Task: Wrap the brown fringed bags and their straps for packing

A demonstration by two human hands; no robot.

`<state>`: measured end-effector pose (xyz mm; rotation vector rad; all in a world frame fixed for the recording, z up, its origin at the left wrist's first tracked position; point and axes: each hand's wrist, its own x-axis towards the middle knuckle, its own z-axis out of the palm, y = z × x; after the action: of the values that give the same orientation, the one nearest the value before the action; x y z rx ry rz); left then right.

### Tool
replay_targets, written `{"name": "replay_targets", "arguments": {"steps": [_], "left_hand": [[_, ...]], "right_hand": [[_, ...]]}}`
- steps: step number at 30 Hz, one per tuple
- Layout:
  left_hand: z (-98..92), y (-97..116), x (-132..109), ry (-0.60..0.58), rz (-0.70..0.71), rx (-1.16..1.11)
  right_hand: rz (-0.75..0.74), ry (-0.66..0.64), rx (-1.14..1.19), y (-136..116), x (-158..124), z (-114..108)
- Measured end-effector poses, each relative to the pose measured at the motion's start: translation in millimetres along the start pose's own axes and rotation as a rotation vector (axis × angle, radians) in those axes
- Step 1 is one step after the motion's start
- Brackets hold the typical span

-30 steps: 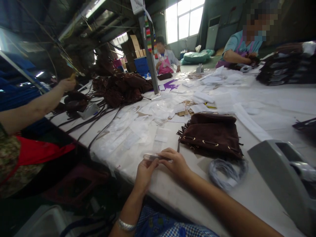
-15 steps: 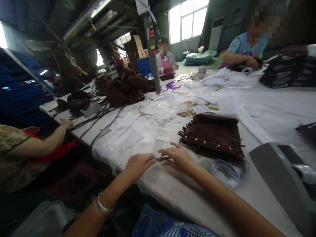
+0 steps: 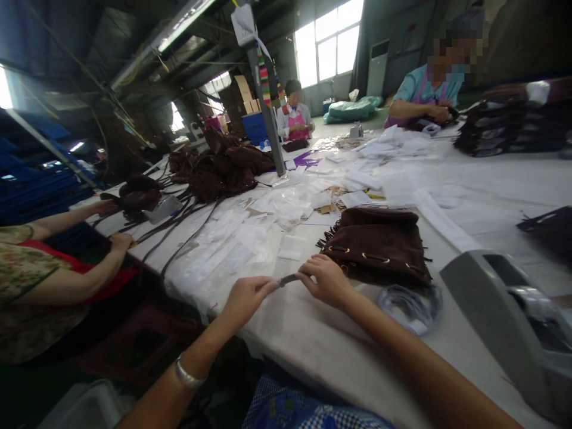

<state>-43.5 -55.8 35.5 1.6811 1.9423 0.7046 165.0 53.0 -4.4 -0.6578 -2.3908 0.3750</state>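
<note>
Between my two hands stretches a short dark grey strip [image 3: 288, 279], held above the near edge of the table. My left hand [image 3: 251, 299] pinches its left end between thumb and fingertips, and my right hand [image 3: 327, 281] is closed on its other end. What the strip is made of is too small to tell. Just beyond my right hand lies a dark brown fringed bag [image 3: 379, 241] with gold eyelets and a threaded cord. A coil of clear grey tubing or cord [image 3: 409, 313] sits at the bag's near side.
A grey tape dispenser [image 3: 482, 310] stands at the right. Clear plastic bags and papers [image 3: 241, 238] spread over the white table [image 3: 313, 339]. Brown bags are heaped [image 3: 223, 164] around a metal post [image 3: 270, 119]. A co-worker's arm [image 3: 96, 277] reaches in at left; two people work across the table.
My right hand's fingers have closed onto the strip, and more of it shows between my hands. The view has shifted slightly right. The co-worker at left now reaches toward the brown bags.
</note>
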Motion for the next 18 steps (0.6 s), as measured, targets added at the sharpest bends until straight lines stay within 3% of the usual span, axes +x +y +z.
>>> {"name": "replay_targets", "arguments": {"steps": [4,7,10,15,18], "left_hand": [[0.7,2,1,-0.211,-0.311,-0.476],[1.3,2,1,-0.299,-0.391,-0.580],[3.3,0,1,-0.243,-0.288,-0.442],[7.3,3,4,-0.074,0.045,-0.048],[12.2,9,8,-0.062,0.112,0.025]], "right_hand": [[0.035,0.048,-0.011,-4,0,0],[-0.007,0.048,-0.026,-4,0,1],[-0.066,0.011,-0.013,0,0,-1],[-0.086,-0.061,0.049,0,0,-4],[-0.072,-0.116,0.065,-3,0,-2]]}}
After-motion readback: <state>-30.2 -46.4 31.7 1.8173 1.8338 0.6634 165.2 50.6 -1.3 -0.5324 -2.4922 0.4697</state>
